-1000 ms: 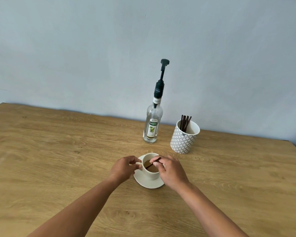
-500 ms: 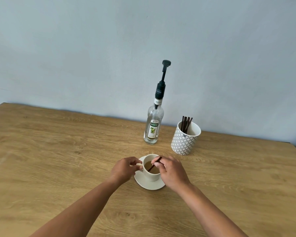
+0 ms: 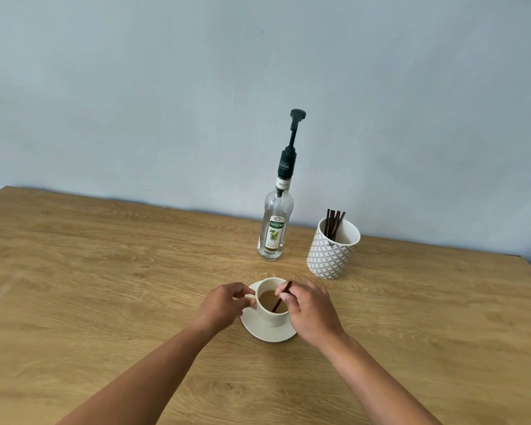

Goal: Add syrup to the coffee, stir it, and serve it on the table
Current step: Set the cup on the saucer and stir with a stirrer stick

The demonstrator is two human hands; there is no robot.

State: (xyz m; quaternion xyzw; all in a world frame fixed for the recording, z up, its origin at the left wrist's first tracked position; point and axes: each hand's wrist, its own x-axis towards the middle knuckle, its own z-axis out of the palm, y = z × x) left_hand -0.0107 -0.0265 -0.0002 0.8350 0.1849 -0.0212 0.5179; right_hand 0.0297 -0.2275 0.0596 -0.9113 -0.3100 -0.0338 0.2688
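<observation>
A cream cup [image 3: 269, 317] of light brown coffee stands on a matching saucer [image 3: 265, 332] near the middle of the wooden table. My left hand [image 3: 223, 305] pinches the cup's handle from the left. My right hand [image 3: 310, 311] pinches a dark brown stir stick [image 3: 281, 299], whose lower end dips into the coffee. A clear syrup bottle [image 3: 273, 231] with a black pump stands upright behind the cup.
A white patterned holder [image 3: 331, 259] with several dark stir sticks stands to the right of the bottle. The wooden table [image 3: 105, 271] runs back to a pale blue wall; its right edge shows at far right.
The stir stick has shifted inside the cup, its top swinging toward the right rim. My left hand stays on the handle. The cup and saucer have not moved.
</observation>
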